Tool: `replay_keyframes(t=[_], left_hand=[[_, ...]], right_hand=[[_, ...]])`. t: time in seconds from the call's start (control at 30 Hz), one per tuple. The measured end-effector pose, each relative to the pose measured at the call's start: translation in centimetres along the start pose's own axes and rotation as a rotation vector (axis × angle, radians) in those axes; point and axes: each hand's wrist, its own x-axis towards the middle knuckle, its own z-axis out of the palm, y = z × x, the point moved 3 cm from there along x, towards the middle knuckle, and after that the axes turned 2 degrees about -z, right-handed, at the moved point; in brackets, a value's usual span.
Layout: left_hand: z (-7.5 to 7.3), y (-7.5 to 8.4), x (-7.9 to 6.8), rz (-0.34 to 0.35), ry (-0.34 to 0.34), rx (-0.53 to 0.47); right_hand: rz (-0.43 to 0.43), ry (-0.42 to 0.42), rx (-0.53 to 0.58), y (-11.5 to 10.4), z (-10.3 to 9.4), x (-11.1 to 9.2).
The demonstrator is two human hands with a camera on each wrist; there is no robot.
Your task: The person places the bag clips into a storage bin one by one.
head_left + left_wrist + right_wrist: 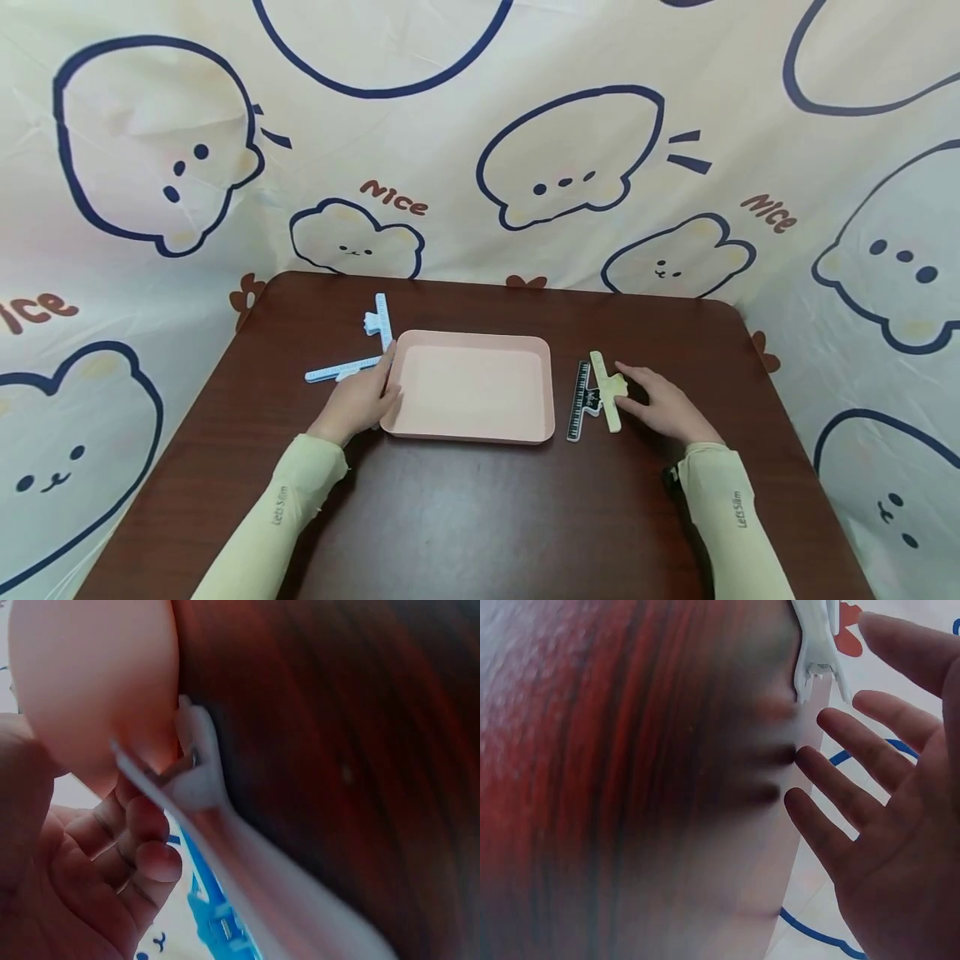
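A pink rectangular tray (pixel 472 387) lies mid-table. My left hand (pixel 360 400) holds its left edge, thumb on the rim side and fingers curled beside it, as the left wrist view shows. Two light-blue ruler clips lie by that hand: an upper one (pixel 383 317) and a lower one (pixel 333 372), partly hidden by the hand. To the right of the tray, a black ruler clip (pixel 578 400) lies beside a pale yellow ruler clip (pixel 603 387). My right hand (pixel 667 404) has its fingers spread around the yellow clip's right side; the right wrist view shows them straight, holding nothing.
The dark brown wooden table (pixel 480 517) has rounded far corners. Behind and beside it hangs a cream cloth (pixel 450 150) printed with blue-outlined cartoon heads. Both forearms, in pale sleeves, reach in from the near edge.
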Motion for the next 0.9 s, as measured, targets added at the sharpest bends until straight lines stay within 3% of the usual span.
replay_keyframes(t=[0.37,0.6,0.9], left_hand=[[0.7,0.8,0.4,0.056,-0.01,0.002],[0.9,1.1,0.7,0.011,-0.031,0.036],[0.8,1.4,0.6,-0.016,-0.038,0.048]], right_hand=[[-0.039,0.048,-0.059,-0.2,0.2,0.5],[-0.035,0.047,-0.055,-0.2,0.2,0.9],[-0.038,0.119,0.075,-0.4,-0.6,0.4]])
